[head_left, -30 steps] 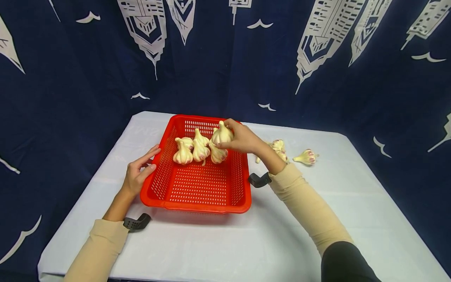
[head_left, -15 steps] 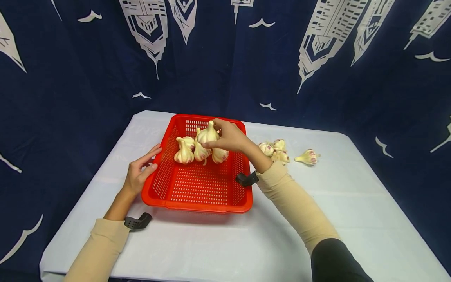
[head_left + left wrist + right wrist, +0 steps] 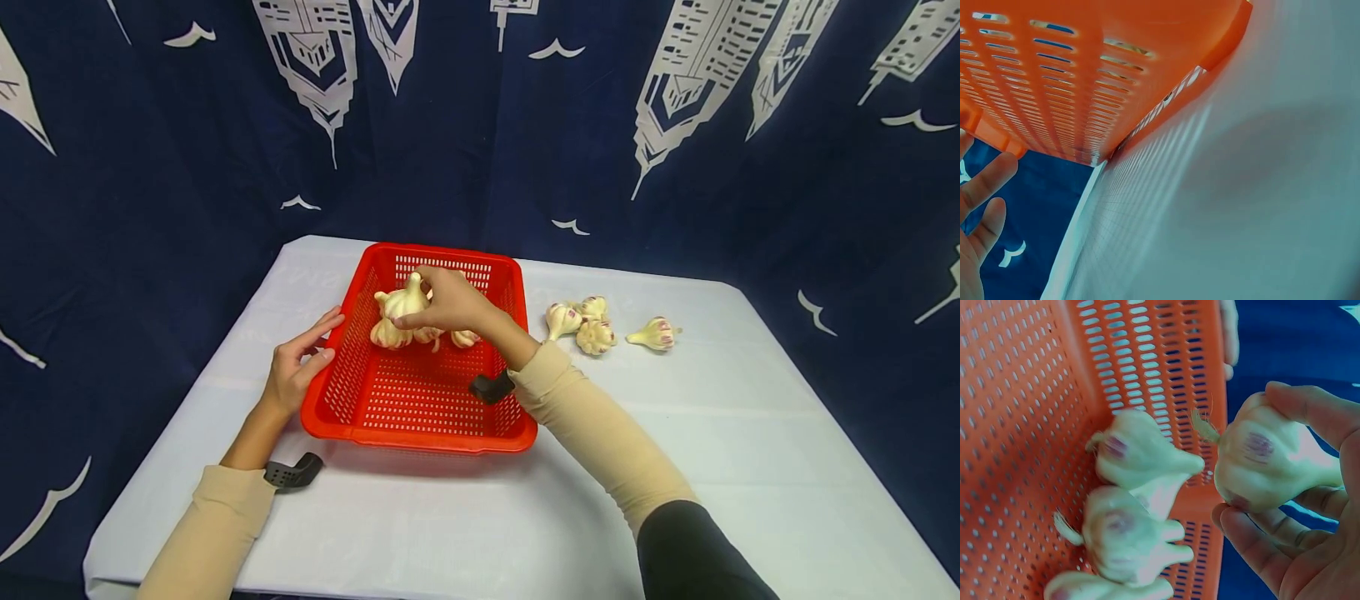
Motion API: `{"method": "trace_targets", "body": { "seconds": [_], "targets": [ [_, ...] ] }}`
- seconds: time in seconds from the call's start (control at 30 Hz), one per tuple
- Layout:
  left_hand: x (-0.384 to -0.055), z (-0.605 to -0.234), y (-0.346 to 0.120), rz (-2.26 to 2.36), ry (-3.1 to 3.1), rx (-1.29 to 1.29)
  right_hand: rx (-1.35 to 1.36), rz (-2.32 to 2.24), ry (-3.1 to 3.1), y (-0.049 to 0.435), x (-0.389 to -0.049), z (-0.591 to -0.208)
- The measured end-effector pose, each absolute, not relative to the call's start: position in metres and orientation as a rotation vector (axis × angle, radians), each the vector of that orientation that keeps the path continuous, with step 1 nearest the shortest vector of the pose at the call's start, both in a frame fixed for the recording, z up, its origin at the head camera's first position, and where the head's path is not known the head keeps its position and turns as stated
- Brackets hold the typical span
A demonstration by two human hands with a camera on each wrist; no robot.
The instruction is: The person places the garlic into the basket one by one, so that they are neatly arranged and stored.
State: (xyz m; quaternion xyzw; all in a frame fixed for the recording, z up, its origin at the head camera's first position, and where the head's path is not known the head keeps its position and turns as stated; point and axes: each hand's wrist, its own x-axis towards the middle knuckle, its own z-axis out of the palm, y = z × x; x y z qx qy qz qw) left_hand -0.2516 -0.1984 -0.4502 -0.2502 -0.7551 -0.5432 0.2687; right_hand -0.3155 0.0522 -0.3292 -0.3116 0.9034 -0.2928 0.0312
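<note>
The held garlic bulb (image 3: pixel 402 302) is sitting at the fingertips of the right hand (image 3: pixel 450 302), to the left of its palm and above the loose bulbs (image 3: pixel 1119 522) in the red basket (image 3: pixel 423 400). Its long axis is standing roughly upright, the neck pointing up and the root end facing down, away from the palm. The right hand is gripping it between thumb and fingers and is clearly the nearer one; the right wrist view is showing a gap between the held bulb and those beneath. The mesh floor is showing on the near side of this hand. The right tan sleeve (image 3: pixel 600 425) is slanting up from the lower right, with the wrist lying over the basket. To the right of this hand, outside the basket, a cluster of bulbs (image 3: pixel 596 337) and a lone bulb (image 3: pixel 655 334) are resting on the worktop (image 3: pixel 750 433). The left hand (image 3: pixel 292 367), well to the left, is touching the basket's left rim, its fingers extending fairly straight, thumb spread apart.
</note>
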Motion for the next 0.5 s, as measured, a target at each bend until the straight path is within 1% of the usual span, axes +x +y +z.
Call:
{"method": "trace_targets", "body": {
  "seconds": [0.1,0.33,0.5],
  "targets": [
    [-0.248,-0.445,-0.196,-1.463,-2.037,-0.672,-0.975,-0.806,2.783,0.04,-0.314,-0.333],
    [-0.229,-0.419,-0.186,-1.468,-2.044,-0.679,-0.968,-0.585,2.779,0.019,-0.312,-0.346],
    [-0.232,-0.423,-0.188,-1.452,-2.047,-0.675,-0.971,-0.544,2.748,0.014,-0.31,-0.356]
  ]
}}
